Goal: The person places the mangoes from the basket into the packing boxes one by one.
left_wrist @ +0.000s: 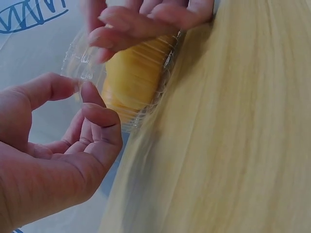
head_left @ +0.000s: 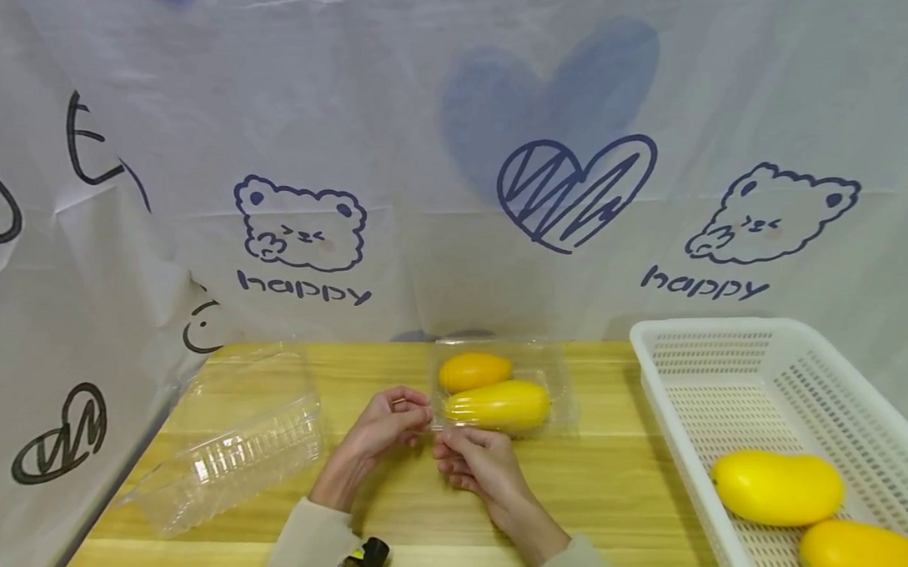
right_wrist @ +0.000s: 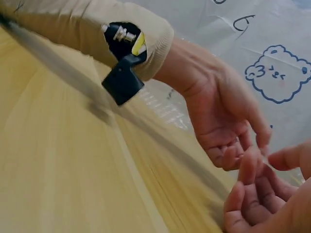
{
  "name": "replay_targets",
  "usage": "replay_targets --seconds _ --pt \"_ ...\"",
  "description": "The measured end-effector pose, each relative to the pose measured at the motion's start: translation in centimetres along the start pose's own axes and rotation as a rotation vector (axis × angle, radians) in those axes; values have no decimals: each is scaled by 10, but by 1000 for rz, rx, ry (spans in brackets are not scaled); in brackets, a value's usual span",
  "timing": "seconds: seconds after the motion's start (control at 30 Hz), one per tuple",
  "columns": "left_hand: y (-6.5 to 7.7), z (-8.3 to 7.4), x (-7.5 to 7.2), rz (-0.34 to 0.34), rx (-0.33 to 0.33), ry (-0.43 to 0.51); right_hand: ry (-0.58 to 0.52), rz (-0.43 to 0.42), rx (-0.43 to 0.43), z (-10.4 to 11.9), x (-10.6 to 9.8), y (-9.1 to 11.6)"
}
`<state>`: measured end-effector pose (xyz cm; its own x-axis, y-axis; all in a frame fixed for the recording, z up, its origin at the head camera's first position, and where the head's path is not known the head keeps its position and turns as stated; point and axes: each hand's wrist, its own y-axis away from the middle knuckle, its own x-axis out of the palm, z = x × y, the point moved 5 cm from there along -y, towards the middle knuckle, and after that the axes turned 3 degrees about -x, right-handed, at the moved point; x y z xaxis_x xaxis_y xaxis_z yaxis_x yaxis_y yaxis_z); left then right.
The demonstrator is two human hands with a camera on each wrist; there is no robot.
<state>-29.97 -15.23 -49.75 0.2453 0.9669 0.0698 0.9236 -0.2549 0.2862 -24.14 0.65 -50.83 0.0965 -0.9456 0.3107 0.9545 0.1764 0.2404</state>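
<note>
Two yellow mangoes [head_left: 506, 405] lie in a clear plastic clamshell box [head_left: 563, 396] at the back middle of the table in the head view; clear plastic shows over the fruit. At the box's near left corner, my left hand [head_left: 389, 423] pinches the rim between thumb and index finger, as the left wrist view also shows. Just right of it, my right hand [head_left: 485, 468] holds the front edge with thumb and curled fingers. The fingertips of both hands are close together. In the right wrist view the rim between the right fingertips is hardly visible.
Another clear plastic box [head_left: 230, 459] stands open on the left of the table. A white plastic basket [head_left: 689, 433] with two more mangoes [head_left: 777, 488] is at the right. A printed white cloth [head_left: 429, 149] hangs behind the wooden table [head_left: 597, 497].
</note>
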Motion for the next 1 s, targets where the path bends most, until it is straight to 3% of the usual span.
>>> replay_targets --seconds 0.27,0.57,0.7,0.8,1.0 --pt "2 0 3 25 18 28 209 134 -73 25 -1 7" --pt "3 0 10 49 14 -6 433 235 -351 87 -28 21" --pt "4 -1 11 27 18 -9 540 127 -460 113 -50 28" --pt "4 -2 12 10 20 -22 607 10 -475 124 -70 31" --pt "6 -6 12 -31 43 -79 640 -185 -492 130 -109 24"
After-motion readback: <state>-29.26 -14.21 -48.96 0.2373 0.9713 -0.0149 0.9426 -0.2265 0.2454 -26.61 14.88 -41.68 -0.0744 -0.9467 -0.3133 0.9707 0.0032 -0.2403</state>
